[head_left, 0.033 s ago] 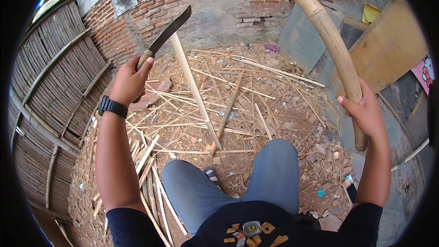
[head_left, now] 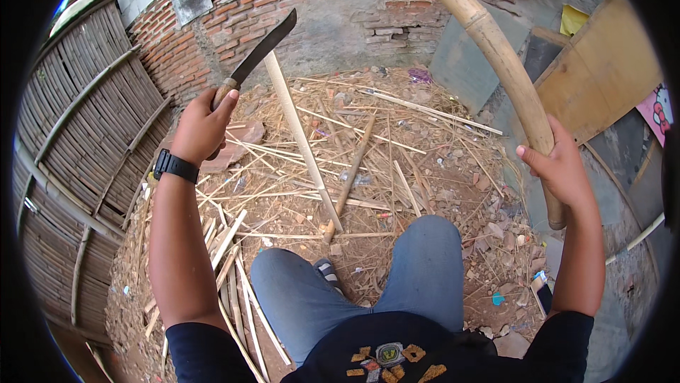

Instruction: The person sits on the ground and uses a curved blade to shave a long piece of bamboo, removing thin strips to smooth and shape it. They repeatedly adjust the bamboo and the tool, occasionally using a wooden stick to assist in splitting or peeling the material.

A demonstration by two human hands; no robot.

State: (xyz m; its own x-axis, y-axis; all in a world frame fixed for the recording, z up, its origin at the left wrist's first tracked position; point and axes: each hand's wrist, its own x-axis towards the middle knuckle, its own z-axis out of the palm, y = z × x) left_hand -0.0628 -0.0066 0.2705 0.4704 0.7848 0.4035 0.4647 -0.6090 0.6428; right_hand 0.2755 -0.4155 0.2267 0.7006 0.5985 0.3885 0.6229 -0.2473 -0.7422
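My left hand (head_left: 198,126) is closed around the wooden handle of a machete (head_left: 265,48), its dark blade slanting up to the right, clear of the bamboo. On the right, my right hand (head_left: 558,165) grips a thick bamboo pole (head_left: 499,43) near its lower end. The pole leans up and left past the top edge, so its far end is out of view. Between my hands a pale flat bamboo strip (head_left: 302,138) slants over the ground, its lower end beside a brown stick (head_left: 356,167). Neither hand touches these two.
Thin bamboo slivers (head_left: 241,277) lie about my knees, among straw and rubble. A woven bamboo fence (head_left: 88,121) stands at left, a brick wall (head_left: 304,11) at the back. Boards (head_left: 602,64) lean at right, and a phone (head_left: 543,294) lies by my right forearm.
The bamboo pole has shifted slightly to the left at its upper part, and my right hand has moved a little with it. My left hand and the machete have hardly moved.
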